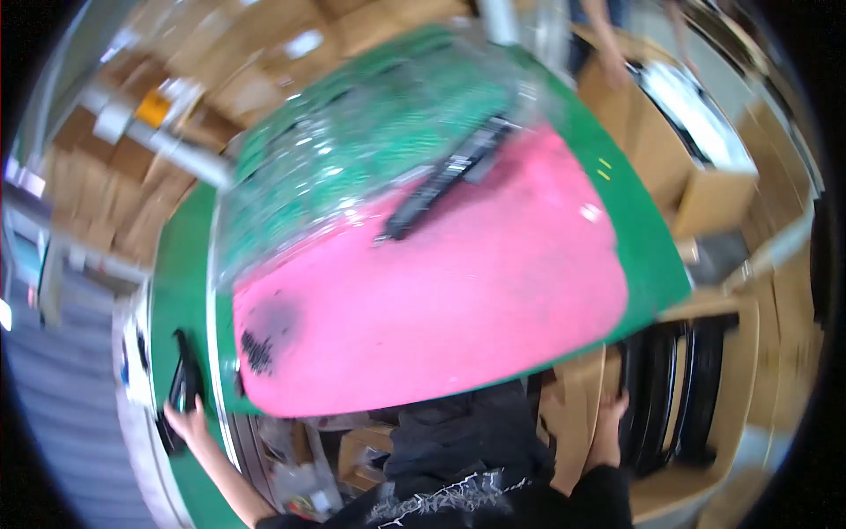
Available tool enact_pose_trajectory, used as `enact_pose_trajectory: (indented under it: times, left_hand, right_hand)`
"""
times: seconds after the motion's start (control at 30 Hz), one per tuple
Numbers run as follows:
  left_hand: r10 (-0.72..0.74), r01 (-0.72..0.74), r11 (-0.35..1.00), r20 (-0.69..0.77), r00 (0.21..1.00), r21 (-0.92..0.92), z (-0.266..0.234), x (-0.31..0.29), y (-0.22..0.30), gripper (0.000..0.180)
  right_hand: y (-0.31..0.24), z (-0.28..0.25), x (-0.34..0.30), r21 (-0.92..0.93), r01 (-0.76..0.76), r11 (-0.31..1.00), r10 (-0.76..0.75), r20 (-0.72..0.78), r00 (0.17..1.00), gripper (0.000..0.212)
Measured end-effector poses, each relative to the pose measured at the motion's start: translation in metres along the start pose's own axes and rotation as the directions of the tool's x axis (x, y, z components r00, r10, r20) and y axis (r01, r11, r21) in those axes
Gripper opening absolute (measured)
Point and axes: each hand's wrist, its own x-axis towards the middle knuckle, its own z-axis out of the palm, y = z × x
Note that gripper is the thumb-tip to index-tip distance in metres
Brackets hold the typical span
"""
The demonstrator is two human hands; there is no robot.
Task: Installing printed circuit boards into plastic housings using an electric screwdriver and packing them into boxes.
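Observation:
At the left edge of the green table, my left hand (187, 420) is closed around a long, dark, glossy curved object (185, 379). Blur hides exactly what kind it is. My right hand (612, 411) is down at the right, at the inner side of a cardboard box (747, 388) holding several long black glossy parts (696, 388). Its fingers are against or right beside the nearest black part (638, 406); whether they grip it cannot be made out. On the pink mat (441, 309) lies a long black part (449, 176), tilted toward the upper right.
Clear plastic packaging (370, 123) covers the far side of the green table (648, 238). A pile of small black pieces (257, 353) sits at the mat's left corner. Another person's hand (614, 69) is over an open carton (705, 189) at the upper right. Stacked cardboard boxes (106, 194) stand beyond.

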Motion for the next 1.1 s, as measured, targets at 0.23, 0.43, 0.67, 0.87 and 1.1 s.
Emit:
enact_pose_trajectory:
  times: [0.23, 0.43, 0.67, 0.87, 1.1]
  left_hand:
    - [0.376, -0.626, 0.75, 0.641, 0.67, 0.214, 0.229, -0.196, 0.014, 0.034]
    - [0.463, -0.966, 0.082, 0.868, -0.18, -0.245, 0.307, -0.361, 0.052, 0.012]
    - [0.499, -0.989, 0.107, 0.866, -0.036, -0.102, 0.302, -0.49, 0.04, 0.018]
    - [0.487, -0.998, 0.047, 0.873, -0.019, -0.048, 0.257, -0.349, 0.109, 0.023]
    - [0.681, -0.955, 0.164, 0.729, -0.072, -0.247, 0.27, -0.327, 0.103, 0.013]
  right_hand:
    - [-0.025, -0.034, 0.046, 0.259, -0.003, 0.966, 0.048, -0.17, 0.984, 0.051]
    - [-0.048, 0.009, 0.026, 0.071, 0.163, 0.984, -0.119, -0.413, 0.903, 0.036]
    - [-0.172, 0.115, -0.174, -0.401, 0.65, 0.645, -0.762, -0.397, 0.512, 0.034]
    - [-0.224, 0.138, -0.274, -0.661, 0.742, 0.107, -0.987, -0.162, -0.002, 0.037]
    - [-0.217, 0.246, -0.416, -0.276, 0.729, -0.627, -0.684, 0.642, -0.345, 0.027]
